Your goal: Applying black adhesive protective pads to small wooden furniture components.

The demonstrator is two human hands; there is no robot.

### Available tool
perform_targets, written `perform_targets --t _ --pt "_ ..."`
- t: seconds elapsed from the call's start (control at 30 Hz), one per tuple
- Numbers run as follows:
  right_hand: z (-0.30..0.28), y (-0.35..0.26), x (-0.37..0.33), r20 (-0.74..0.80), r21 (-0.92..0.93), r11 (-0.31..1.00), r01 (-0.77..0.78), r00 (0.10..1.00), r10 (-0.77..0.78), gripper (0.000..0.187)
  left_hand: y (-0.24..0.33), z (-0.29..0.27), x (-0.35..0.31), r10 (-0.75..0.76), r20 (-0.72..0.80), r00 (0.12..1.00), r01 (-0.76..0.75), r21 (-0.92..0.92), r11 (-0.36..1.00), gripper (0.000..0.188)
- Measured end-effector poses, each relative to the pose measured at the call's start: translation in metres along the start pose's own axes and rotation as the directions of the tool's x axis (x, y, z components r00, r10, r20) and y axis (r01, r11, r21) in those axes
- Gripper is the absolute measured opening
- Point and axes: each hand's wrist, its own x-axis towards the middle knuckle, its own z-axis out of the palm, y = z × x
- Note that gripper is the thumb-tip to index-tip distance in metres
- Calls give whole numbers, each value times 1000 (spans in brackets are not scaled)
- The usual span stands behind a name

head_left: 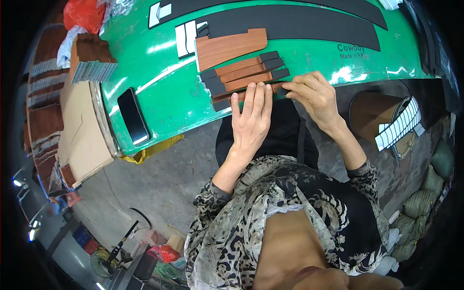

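Note:
At the near edge of the green table (169,96) my left hand (251,116) lies flat, fingers extended, on a narrow brown strip with black ends (222,105). My right hand (316,99) is pinched at that strip's right end; its fingertips partly hide what they grip. Just beyond lie several similar brown strips with black end pieces (241,72), side by side. A larger brown wood-look panel (232,48) sits behind them. Long curved black strips (309,24) stretch across the far side of the table, with white tabs (185,39) at their left ends.
A dark phone (133,116) rests on the table at left. Beside it are a stack of brown pieces (92,63) and a cardboard sheet (79,128). A red plastic bag (84,13) lies at far left. A brown container (369,113) stands at right, below the table edge.

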Motion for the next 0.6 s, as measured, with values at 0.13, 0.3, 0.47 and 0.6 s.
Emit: perform_targets --t 0.13,0.3,0.47,0.6 --pt "4 5 1 -24 -24 999 22 999 -23 27 0 2 0 3 -9 1000 -3 -2 1000 44" --pt "4 4 4 -22 -37 999 24 999 -25 26 0 3 1 5 -14 1000 -5 1 1000 44" --pt "3 3 7 -6 -47 998 37 999 -37 25 0 2 2 -3 -4 1000 3 -6 1000 43" --pt "3 3 8 11 -57 998 41 999 -41 25 1 2 0 -4 -11 1000 4 -12 1000 42"
